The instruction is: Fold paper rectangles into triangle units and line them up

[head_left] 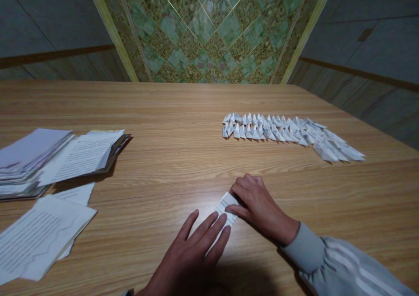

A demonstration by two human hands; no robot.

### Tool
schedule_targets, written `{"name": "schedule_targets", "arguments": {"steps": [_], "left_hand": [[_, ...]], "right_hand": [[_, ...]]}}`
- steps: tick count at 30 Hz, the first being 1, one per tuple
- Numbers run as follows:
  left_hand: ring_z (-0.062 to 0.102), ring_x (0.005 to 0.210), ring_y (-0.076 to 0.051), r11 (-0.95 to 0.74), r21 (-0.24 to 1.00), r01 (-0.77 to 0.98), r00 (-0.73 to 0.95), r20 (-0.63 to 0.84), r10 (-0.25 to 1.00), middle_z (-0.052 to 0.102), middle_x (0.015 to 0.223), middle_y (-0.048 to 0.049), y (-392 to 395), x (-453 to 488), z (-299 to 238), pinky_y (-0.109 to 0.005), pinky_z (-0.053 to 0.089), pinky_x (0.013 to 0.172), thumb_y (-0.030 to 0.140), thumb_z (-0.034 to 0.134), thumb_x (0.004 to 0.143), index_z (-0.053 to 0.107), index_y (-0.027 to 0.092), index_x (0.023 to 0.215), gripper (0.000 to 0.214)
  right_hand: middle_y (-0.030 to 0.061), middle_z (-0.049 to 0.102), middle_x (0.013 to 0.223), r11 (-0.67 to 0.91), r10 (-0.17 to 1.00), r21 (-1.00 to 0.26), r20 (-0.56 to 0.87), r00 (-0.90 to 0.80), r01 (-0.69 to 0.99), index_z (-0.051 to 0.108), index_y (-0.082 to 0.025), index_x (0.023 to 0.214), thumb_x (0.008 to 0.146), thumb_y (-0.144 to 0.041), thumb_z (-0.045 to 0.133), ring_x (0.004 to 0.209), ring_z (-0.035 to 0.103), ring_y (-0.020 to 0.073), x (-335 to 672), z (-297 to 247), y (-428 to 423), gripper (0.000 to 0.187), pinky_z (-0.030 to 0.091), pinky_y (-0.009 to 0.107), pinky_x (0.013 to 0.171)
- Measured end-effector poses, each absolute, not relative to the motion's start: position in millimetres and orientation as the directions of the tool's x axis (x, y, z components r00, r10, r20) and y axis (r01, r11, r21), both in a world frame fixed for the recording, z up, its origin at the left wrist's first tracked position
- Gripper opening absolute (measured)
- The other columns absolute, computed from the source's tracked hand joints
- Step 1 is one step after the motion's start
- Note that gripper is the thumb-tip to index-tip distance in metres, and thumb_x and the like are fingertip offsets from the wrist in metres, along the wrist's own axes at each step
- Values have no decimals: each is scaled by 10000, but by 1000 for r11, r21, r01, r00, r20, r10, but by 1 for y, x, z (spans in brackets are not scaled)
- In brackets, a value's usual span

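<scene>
A small folded piece of printed paper (pixel 226 201) lies on the table in front of me. My left hand (pixel 193 252) rests flat with its fingers stretched out and apart, the fingertips on the paper's lower left part. At the paper's right side, my right hand (pixel 262 206) has its thumb over the edge and its other fingers curled, pinching the paper there. Part of the paper is hidden under both hands.
Two rows of small folded paper pieces (pixel 262 128) stand at the back right, with flatter folded pieces (pixel 337 147) at their right end. Loose written sheets (pixel 39 235) lie at the left, near stacked notebooks and papers (pixel 32 147). A tiled wall (pixel 209 29) rises behind the wooden table (pixel 157 156).
</scene>
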State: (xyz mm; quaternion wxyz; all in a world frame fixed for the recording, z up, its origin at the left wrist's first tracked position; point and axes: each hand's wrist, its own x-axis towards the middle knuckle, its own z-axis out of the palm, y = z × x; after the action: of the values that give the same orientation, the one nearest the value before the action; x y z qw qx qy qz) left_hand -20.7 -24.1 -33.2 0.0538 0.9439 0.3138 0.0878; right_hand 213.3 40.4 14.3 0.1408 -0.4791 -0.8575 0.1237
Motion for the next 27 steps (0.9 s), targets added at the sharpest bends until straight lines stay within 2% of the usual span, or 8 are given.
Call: {"name": "schedule_targets", "arguments": {"steps": [2, 4, 7, 10, 14, 19, 27], "left_hand": [[412, 1388, -341, -802, 153, 578, 792, 131, 596, 460, 1503, -161, -23, -22, -32, -584, 221, 1150, 666, 677, 752, 289, 215, 1508, 962], [424, 1381, -341, -820, 148, 553, 808, 144, 571, 453, 1507, -165, -22, -23, -30, -581, 234, 1142, 682, 620, 793, 294, 207, 1505, 916], [468, 1346, -350, -835, 144, 531, 819, 168, 549, 487, 1481, -167, -20, -23, -30, -583, 257, 1127, 697, 549, 834, 328, 184, 1488, 861], [461, 1350, -358, -834, 132, 536, 821, 145, 552, 477, 1488, -171, -21, -22, -31, -587, 243, 1134, 663, 614, 806, 325, 182, 1490, 885], [415, 1384, -362, -802, 88, 591, 799, 72, 597, 435, 1515, -177, -24, -20, -33, -603, 194, 1149, 521, 776, 712, 295, 202, 1502, 978], [370, 1414, -354, -790, 78, 608, 789, 52, 613, 387, 1544, -160, -25, -21, -33, -604, 173, 1153, 432, 809, 690, 259, 223, 1518, 1016], [411, 1372, -407, -774, 44, 631, 765, 126, 631, 380, 1544, -181, -27, -23, -25, -690, 168, 1103, 488, 800, 688, 263, 250, 1522, 1020]], "right_hand": [[47, 624, 964, 502, 864, -312, 140, -484, 806, 615, -205, 991, 877, -439, 684, 956, 515, 242, 215, 16, 39, 270, 350, 390, 844], [85, 620, 1075, 490, 872, -284, 166, -461, 824, 603, -207, 1143, 871, -444, 686, 1025, 513, 267, 216, 17, 36, 370, 354, 433, 917], [144, 538, 1340, 512, 858, -259, 205, -472, 819, 469, -209, 1393, 859, -513, 672, 1227, 443, 315, 214, 14, 28, 647, 263, 518, 1073], [145, 407, 1515, 527, 848, -204, 183, -497, 825, 347, -231, 1496, 905, -549, 586, 1373, 338, 321, 213, 6, 22, 712, 180, 552, 1139], [137, 300, 1589, 479, 876, -126, 120, -466, 868, 263, -238, 1541, 929, -493, 581, 1444, 258, 326, 222, -3, 24, 735, 187, 573, 1146], [130, 277, 1601, 427, 904, -132, 89, -419, 894, 235, -235, 1551, 956, -416, 557, 1465, 243, 307, 235, -5, 30, 701, 208, 567, 1151], [146, 356, 1562, 460, 887, -205, 139, -440, 864, 314, -218, 1521, 963, -349, 550, 1442, 287, 311, 239, -4, 34, 620, 234, 570, 1131]]}}
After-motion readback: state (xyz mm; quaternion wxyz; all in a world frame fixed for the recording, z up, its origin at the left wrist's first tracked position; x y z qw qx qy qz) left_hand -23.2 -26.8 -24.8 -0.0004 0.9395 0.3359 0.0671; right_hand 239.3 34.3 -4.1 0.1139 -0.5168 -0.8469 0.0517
